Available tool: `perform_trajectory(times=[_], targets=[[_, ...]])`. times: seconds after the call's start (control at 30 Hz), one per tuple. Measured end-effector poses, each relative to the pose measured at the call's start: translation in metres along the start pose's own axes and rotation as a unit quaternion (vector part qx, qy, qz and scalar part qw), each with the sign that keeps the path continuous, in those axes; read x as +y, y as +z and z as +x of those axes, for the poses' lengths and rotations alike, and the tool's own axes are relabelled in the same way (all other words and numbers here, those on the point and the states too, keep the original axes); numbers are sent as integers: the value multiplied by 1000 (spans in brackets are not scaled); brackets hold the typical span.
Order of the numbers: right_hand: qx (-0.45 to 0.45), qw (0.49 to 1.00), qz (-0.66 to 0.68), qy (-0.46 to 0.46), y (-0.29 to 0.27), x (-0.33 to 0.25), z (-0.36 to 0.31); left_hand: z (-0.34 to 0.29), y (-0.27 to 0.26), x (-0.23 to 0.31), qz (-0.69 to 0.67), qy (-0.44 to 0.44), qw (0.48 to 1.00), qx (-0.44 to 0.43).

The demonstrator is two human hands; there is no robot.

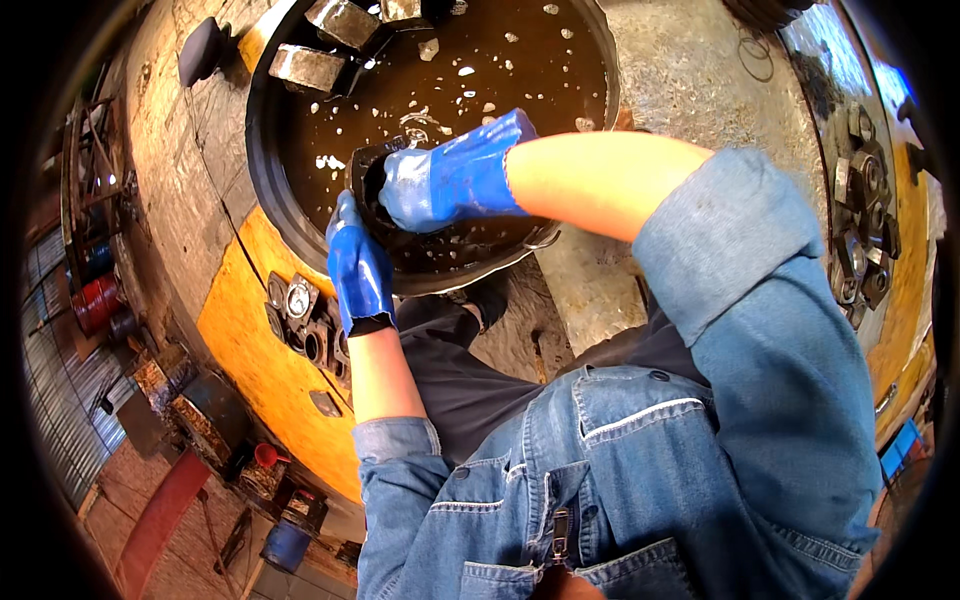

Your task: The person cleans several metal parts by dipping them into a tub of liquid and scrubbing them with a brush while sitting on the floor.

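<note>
My blue-gloved hands meet over a round black tub (pixel 262 175) of brown liquid with bits of foam on it. Between them is a dark, wet, hollow block-shaped part (pixel 362 165), tilted at the liquid's surface. My left hand (pixel 360 265) grips its near left side, thumb side upward. My right hand (pixel 440 185) is closed and pressed into the part's opening; whatever its fingers hold is hidden. Inside the tub's far left side, several grey metal blocks (pixel 308 68) stand partly out of the liquid.
Left of the tub, round metal fittings (pixel 300 300) lie on a yellow board (pixel 245 330). More metal parts (pixel 865 200) are piled at the far right. A dark rounded object (pixel 203 52) sits beyond the tub's left rim. A red drum (pixel 97 303) stands farther left.
</note>
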State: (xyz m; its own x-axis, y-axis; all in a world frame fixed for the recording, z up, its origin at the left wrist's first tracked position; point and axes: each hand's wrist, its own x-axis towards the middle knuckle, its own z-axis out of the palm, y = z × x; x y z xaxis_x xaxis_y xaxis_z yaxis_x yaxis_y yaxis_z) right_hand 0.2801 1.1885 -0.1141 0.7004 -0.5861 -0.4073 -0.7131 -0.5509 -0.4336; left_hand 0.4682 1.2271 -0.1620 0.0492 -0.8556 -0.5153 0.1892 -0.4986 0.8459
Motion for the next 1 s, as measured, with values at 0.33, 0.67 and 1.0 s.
perform_trajectory(times=[0.33, 0.67, 1.0], targets=[[20, 954, 284, 96, -3, 12, 14, -6, -1, 6, 204, 83, 975, -27], [365, 649, 652, 140, 140, 14, 77, -8, -26, -2, 600, 209, 771, 35], [347, 816, 444, 131, 118, 16, 66, 15, -47, -19, 519, 217, 827, 6]])
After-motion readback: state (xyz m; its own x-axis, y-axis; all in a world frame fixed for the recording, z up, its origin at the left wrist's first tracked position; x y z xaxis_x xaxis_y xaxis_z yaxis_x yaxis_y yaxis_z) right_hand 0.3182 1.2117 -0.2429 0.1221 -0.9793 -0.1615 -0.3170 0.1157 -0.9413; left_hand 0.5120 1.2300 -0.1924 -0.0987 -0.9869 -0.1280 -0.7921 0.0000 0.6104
